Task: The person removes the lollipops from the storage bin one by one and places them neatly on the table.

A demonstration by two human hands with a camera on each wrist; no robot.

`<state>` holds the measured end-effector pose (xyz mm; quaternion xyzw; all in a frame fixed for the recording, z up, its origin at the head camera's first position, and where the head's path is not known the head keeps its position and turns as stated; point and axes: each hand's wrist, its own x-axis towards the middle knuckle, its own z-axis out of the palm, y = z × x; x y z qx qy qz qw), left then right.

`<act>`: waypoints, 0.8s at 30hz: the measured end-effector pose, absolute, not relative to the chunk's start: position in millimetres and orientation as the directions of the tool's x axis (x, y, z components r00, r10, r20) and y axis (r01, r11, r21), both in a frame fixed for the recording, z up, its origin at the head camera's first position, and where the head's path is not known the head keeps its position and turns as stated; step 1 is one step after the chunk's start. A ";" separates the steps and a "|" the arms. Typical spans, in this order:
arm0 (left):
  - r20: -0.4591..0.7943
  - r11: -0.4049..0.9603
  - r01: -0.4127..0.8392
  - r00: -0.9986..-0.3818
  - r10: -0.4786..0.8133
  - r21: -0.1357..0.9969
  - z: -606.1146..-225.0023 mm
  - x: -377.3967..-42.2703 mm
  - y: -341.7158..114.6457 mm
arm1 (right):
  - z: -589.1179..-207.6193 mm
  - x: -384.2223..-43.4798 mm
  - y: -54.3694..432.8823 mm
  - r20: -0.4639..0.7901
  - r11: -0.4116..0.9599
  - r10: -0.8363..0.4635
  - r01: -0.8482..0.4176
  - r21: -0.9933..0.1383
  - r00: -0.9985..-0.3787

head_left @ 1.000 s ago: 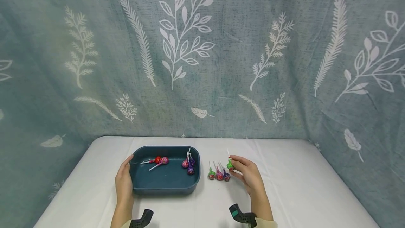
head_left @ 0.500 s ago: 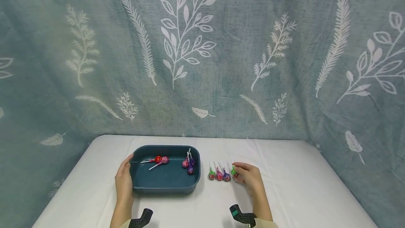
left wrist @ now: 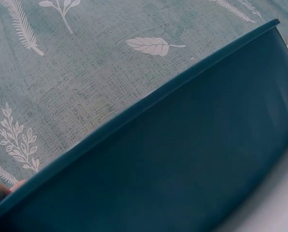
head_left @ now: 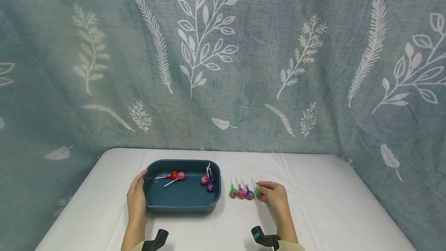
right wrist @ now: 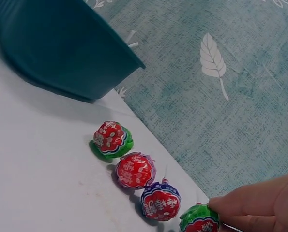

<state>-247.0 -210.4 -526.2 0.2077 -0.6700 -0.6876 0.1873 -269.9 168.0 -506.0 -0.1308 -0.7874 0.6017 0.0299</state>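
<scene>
My left hand (head_left: 136,196) holds the left side of a dark blue plastic tray (head_left: 179,207), its fingertips at the rim by the far left corner. Thumb and fingers of my right hand (head_left: 275,196) pinch a green-wrapped lollipop (head_left: 258,191), head down and stick pointing away. To its left, a row of lollipops lies on the white cloth: a purple one (head_left: 249,194), a pink one (head_left: 242,193) and another green one (head_left: 233,193). In the right wrist view the held lollipop (right wrist: 200,221) sits beside the purple one (right wrist: 161,201), partly cut off by the frame.
Inside the tray, a red lollipop (head_left: 174,175) and a pink lollipop (head_left: 181,176) lie at the left. Several pink and purple lollipops (head_left: 210,187) cluster along its right wall. A leaf-patterned curtain (head_left: 223,88) hangs behind the white table (head_left: 324,204).
My right hand has moved slightly right and down, bringing the green lollipop to the right end of the row. My left hand and the tray have stayed put.
</scene>
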 end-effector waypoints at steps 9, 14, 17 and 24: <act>-0.040 -0.017 -0.036 -0.834 -0.550 0.999 -563.7 -270.1 -224.9 | -508.5 -269.3 165.7 -0.096 0.276 0.253 0.166 -0.947 -0.963; -0.043 -0.023 -0.037 -0.829 -0.558 0.999 -571.8 -274.6 -227.3 | -509.1 -268.6 164.1 -0.081 0.303 0.249 0.157 -0.940 -0.965; -0.039 -0.009 -0.041 -0.821 -0.569 0.999 -574.2 -276.2 -227.3 | -508.8 -267.9 163.1 -0.077 0.324 0.249 0.158 -0.933 -0.965; -0.026 0.001 -0.033 -0.824 -0.566 0.999 -566.3 -272.2 -224.0 | -509.3 -268.9 161.5 -0.082 0.382 0.265 0.183 -0.906 -0.961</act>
